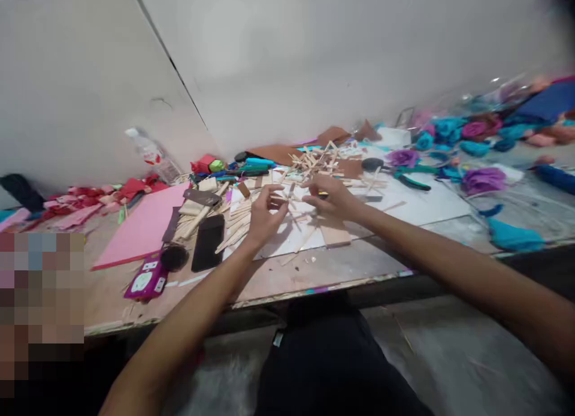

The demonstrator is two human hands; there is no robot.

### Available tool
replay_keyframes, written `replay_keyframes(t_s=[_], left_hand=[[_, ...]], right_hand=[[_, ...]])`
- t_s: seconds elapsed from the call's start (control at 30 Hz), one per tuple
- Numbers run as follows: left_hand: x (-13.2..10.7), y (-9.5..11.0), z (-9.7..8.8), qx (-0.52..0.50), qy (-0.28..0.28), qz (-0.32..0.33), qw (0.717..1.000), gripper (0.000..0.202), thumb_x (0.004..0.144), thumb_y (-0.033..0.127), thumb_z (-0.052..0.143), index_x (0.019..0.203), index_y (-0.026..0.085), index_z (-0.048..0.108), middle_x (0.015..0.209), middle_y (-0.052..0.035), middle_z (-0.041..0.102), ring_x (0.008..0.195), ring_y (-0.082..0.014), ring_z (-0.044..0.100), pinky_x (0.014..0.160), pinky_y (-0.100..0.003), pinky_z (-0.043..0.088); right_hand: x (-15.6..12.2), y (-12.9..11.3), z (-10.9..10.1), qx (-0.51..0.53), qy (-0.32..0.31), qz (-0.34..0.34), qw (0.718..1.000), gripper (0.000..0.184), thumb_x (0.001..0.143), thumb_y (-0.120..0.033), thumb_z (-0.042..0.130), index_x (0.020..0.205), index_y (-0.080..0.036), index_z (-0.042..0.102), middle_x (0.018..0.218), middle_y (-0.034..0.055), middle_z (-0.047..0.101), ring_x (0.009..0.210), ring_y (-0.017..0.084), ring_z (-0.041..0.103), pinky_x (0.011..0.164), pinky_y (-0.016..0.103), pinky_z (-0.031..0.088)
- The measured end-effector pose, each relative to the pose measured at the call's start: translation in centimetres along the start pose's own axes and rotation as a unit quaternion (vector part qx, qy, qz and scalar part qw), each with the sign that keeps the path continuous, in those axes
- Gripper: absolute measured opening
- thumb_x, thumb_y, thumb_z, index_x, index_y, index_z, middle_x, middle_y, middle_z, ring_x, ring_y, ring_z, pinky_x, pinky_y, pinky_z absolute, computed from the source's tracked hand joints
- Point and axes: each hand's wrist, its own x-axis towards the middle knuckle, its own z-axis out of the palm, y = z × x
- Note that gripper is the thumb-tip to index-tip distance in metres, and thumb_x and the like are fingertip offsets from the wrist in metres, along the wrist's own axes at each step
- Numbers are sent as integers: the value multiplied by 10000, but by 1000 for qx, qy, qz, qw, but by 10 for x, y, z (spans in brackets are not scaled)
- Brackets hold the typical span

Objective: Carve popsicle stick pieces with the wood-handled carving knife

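Observation:
Both my arms reach forward over a low work board (287, 278). My left hand (265, 215) has its fingers curled around thin wooden craft sticks (291, 201), held just above white paper (291, 239). My right hand (330, 197) pinches the same cluster of sticks from the right, and a small yellow-and-dark item shows at its fingertips. A loose pile of more wooden sticks (318, 159) lies just beyond the hands. The picture is blurred by motion.
Left of the hands lie a black phone (208, 242), a pink sheet (146, 227), a purple gadget (146, 279) and flat wooden pieces (195, 215). Teal pliers (411, 181) and purple and teal paper flowers (483, 179) fill the right. A plastic bottle (150, 152) leans near the wall.

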Motion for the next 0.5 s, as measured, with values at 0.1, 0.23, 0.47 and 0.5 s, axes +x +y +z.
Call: replay_keyframes(t_s=[0.1,0.23,0.47,0.5], left_hand=[[-3,7,-2,13,0,7,1000,358,884,143,673,1226,222,603,913,10,724,781,-142,760,726,-246,617],[-6,16,-4,46,-11,34,998,382,879,115,665,1241,223,612,901,17,734,737,-130,724,729,-251,585],[-7,20,-5,111,6,85,990,395,875,115,670,1254,208,609,877,21,691,741,-139,650,753,-277,528],[-7,20,-5,117,13,88,989,394,879,112,668,1256,205,603,867,24,687,733,-139,647,750,-278,523]], right_hand=[[-1,-5,1,0,-18,9,1000,374,1037,-547,630,915,-197,677,739,19,645,718,175,595,709,314,432],[-3,-13,9,2,-56,14,998,374,1003,-522,680,807,-204,660,642,-7,619,626,153,561,663,302,398],[-5,-17,18,-8,-59,66,996,408,1030,-324,584,647,-201,516,578,-17,535,564,126,458,647,304,330],[-4,-18,18,-9,-56,77,995,405,1027,-324,588,648,-202,512,574,-21,531,555,122,451,638,300,325]])
